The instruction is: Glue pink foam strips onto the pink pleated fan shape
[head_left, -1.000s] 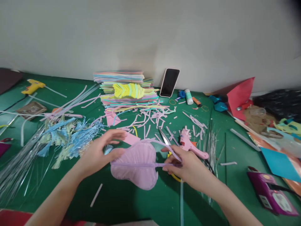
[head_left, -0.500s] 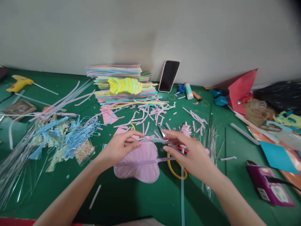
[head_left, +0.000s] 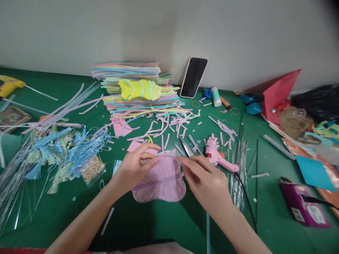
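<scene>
A lilac, gauzy, wavy-edged wing-shaped piece [head_left: 162, 190], with a lilac strip across its middle, lies between my hands. My left hand [head_left: 139, 162] is closed at its upper left edge, thumb and fingertips together. The fingers of my right hand [head_left: 203, 173] are pinched at its upper right edge, where a thin lilac strip runs along the rim. Just beyond the right fingers are the metal blades of scissors [head_left: 186, 147]; their handles are hidden under that hand. To the right of it lies a pink glue gun [head_left: 222, 162] with a black cord.
Behind the hands lie cut lilac pipe cleaner pieces [head_left: 161, 123], bundles of pipe cleaners [head_left: 127, 70] and a phone [head_left: 194, 77] leaning on the wall. Blue tassels [head_left: 79, 148] and a bag of gold beads [head_left: 92, 168] are left; a purple box [head_left: 304, 204] is right.
My right hand has turned and drawn in, its fingers closing at the piece's upper right edge. The pink glue gun now shows. The camera view has shifted slightly.
</scene>
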Motion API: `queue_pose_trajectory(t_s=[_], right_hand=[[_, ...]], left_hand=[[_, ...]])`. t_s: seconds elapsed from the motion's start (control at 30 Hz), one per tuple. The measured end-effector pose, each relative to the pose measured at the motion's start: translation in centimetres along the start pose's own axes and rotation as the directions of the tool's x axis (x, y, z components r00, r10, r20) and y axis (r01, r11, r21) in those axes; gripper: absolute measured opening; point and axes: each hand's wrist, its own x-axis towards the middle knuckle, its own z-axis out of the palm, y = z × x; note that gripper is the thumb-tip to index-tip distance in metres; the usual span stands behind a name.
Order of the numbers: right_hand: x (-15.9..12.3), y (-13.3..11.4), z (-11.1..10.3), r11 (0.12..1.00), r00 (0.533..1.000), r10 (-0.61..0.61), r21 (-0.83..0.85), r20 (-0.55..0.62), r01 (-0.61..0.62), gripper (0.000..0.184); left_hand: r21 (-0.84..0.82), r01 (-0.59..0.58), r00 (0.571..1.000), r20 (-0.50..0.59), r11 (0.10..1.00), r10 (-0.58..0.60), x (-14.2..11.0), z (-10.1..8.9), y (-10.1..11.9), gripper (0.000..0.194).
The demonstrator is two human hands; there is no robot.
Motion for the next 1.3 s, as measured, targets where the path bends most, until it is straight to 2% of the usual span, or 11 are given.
queue_pose_trajectory(t_s=[0.17, 0.33, 0.6, 0.87, 1.07, 1.3], right_hand=[[-0.6, -1.6, 0.2, 0.996, 0.993, 0.062, -0.054, -0.100, -0.067, 0.023], [-1.1, -2.4, 0.5, 0.991, 0.981, 0.109, -0.057, -0.163, -0.120, 0.024], [-3.0, -3.2, 0.7, 0.989, 0.977, 0.146, -0.009, -0.154, -0.149, 0.045], [-3.7, -3.1, 0.7, 0.986, 0.980, 0.163, -0.020, -0.115, -0.167, 0.041], [-3.8, -3.1, 0.8, 0.984, 0.979, 0.168, -0.043, -0.118, -0.174, 0.040], [-3.9, -3.2, 0.8, 0.985, 0.981, 0.159, -0.047, -0.108, -0.164, 0.044]], left_hand=[[-0.020, 0.013, 0.998, -0.064, 1.000, -0.014, -0.2, 0.6, 0.7, 0.021], [-0.030, 0.007, 0.998, -0.066, 1.000, -0.009, -0.6, 0.6, 1.3, 0.022], [-0.149, 0.025, 1.000, -0.008, 0.989, -0.027, -1.7, 0.3, 1.4, 0.018], [-0.161, 0.054, 0.999, 0.011, 0.985, -0.053, -1.9, 0.4, 1.6, 0.014], [-0.112, 0.054, 0.998, -0.020, 0.992, -0.057, -2.0, 0.7, 1.9, 0.015], [-0.043, 0.018, 1.000, -0.005, 0.999, -0.018, -2.1, 0.9, 2.7, 0.018]])
